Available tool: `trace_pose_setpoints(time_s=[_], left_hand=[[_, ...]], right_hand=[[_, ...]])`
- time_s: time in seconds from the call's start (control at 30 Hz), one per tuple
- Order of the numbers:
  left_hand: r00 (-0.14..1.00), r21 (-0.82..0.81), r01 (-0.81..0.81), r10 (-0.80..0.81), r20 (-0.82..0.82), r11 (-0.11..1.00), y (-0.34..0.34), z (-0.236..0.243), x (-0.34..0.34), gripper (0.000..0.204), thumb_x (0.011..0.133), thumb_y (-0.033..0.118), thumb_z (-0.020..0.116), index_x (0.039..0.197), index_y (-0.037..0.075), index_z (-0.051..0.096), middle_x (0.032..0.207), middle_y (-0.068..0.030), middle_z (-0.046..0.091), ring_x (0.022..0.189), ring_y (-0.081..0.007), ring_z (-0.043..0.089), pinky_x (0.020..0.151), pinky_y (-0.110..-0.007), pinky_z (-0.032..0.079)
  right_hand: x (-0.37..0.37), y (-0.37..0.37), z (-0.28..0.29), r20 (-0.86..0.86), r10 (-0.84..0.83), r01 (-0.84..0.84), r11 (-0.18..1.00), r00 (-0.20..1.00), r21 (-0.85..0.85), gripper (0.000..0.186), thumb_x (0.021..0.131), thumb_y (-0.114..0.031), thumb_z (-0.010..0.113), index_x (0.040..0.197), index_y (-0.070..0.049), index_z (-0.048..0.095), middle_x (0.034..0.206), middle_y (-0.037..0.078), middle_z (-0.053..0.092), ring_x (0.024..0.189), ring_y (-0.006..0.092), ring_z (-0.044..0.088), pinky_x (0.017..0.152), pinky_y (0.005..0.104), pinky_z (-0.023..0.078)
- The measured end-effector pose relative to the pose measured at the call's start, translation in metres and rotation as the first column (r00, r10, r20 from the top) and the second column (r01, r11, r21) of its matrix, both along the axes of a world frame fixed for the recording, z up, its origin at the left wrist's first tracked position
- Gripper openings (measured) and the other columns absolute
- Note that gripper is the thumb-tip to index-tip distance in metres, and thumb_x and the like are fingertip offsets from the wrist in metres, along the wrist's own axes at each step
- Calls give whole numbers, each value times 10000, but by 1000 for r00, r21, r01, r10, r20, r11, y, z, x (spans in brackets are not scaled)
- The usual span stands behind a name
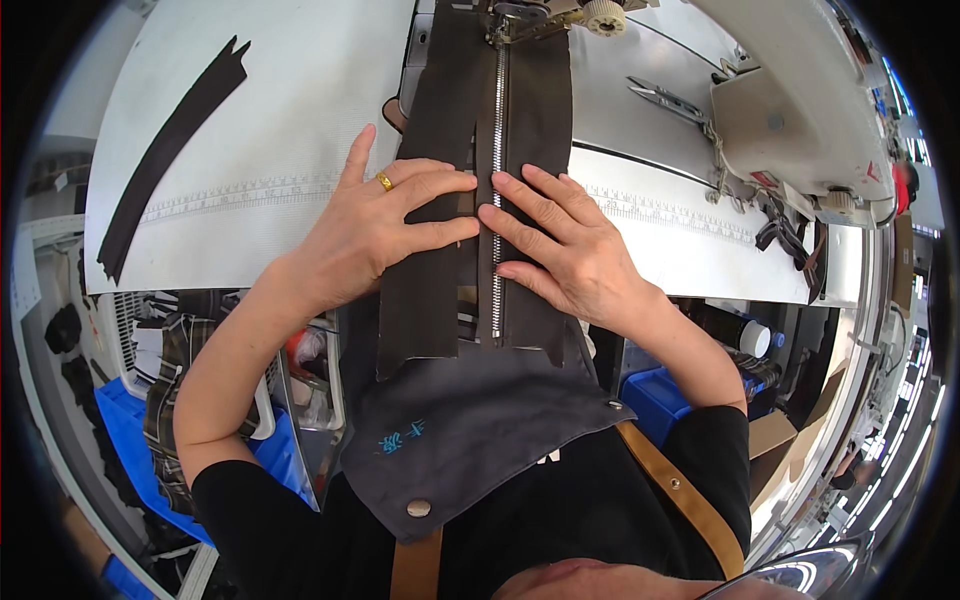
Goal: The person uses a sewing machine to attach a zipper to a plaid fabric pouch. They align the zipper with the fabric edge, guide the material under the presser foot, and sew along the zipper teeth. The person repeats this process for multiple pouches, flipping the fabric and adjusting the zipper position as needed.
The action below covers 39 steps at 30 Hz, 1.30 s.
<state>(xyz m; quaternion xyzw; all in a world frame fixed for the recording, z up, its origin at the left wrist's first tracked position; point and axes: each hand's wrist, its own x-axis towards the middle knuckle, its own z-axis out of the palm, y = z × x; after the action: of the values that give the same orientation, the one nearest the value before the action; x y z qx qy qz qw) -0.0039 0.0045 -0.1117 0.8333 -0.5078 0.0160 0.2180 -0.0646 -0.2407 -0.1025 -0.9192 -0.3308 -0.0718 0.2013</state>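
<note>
A dark brown fabric panel (432, 310) lies lengthwise before me, running from the table's front edge up under the presser foot (500, 32) of a sewing machine (770, 120). Along its right part runs a zipper (499, 110) with silver metal teeth. My left hand (375, 222) rests spread on the left side of the panel, its fingertips by the gap left of the zipper; a gold ring is on one finger. Flat across the teeth and right-hand fabric lies my right hand (575, 250), fingers stretched. The panel's near end hangs over the table edge above my grey apron (460, 430).
A narrow dark strip (170, 160) lies at the far left of the white table (290, 100). Thread snips (665, 97) are right of the needle area, and dark scraps (785, 235) hang farther right. Blue bins (655, 395) and baskets sit below the table edge.
</note>
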Motion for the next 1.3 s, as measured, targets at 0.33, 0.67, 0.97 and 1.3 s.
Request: trace_pose_setpoints(time_s=[0.33, 0.67, 0.97, 1.3], left_hand=[[968, -212, -74, 121, 219, 974, -4, 10, -5, 313, 784, 105, 560, 1084, 86, 650, 1124, -48, 633, 1009, -207, 624, 1058, -513, 263], [976, -141, -68, 95, 195, 988, -19, -1, -12, 261, 803, 41, 548, 1036, 42, 666, 1146, -48, 646, 1013, -190, 627, 1057, -500, 266], [994, -89, 8, 1, 109, 996, -13, 1, 0, 282, 793, 5, 560, 1046, 74, 665, 1174, -15, 631, 1020, -172, 615, 1088, -539, 192], [968, -120, 7, 23, 251, 993, -43, -6, 81, 364, 811, -10, 541, 1147, 117, 601, 1123, 10, 619, 1085, -170, 549, 1068, -527, 244]], right_hand=[[-7, 3, 0, 78, -18, 22, 999, 997, -40, 452, 788, -309, 689, 1184, -109, 608, 1244, 112, 540, 1146, 307, 500, 952, 467, 444], [-8, 0, 1, 54, 39, -39, 999, 998, -1, 381, 776, -327, 695, 1088, -114, 647, 1230, 99, 545, 1136, 289, 507, 947, 468, 448], [-6, -2, 4, -18, 30, -29, 999, 999, 19, 499, 762, -303, 709, 1215, -133, 589, 1239, 96, 523, 1135, 285, 494, 948, 462, 443], [-4, -4, 5, -49, 83, -83, 997, 995, 1, 463, 783, -311, 698, 1213, -167, 601, 1279, 90, 503, 1163, 289, 475, 975, 467, 411]])
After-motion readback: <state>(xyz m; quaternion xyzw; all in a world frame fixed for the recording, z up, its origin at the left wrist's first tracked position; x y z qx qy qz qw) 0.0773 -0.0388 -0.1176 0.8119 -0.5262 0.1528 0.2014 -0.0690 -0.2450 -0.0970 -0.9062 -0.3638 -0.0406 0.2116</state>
